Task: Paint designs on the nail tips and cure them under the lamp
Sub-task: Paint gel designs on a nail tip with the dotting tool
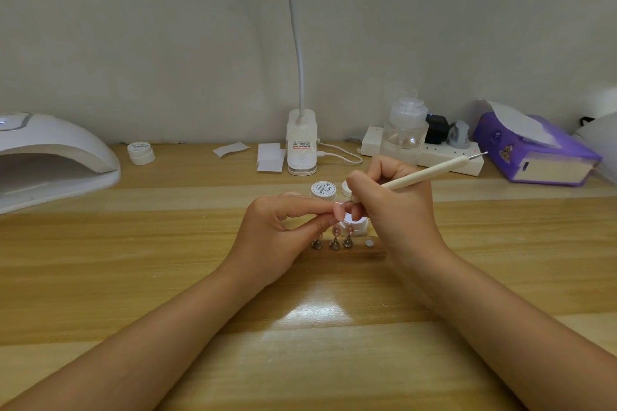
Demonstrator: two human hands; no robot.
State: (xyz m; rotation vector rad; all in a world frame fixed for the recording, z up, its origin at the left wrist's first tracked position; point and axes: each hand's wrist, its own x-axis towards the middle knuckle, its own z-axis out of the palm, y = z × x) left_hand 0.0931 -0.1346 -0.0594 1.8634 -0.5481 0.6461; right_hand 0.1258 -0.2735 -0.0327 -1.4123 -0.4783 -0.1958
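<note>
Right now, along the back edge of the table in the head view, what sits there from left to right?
Curing lamp → small white gel pot → white paper pieces → clip-on desk lamp base → clear pump bottle → power strip → purple tissue box.

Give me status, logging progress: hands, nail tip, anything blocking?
Left hand pinches nail tip. Right hand grips dotting pen, point at the tip. Curing lamp far left, path unobstructed.
</note>
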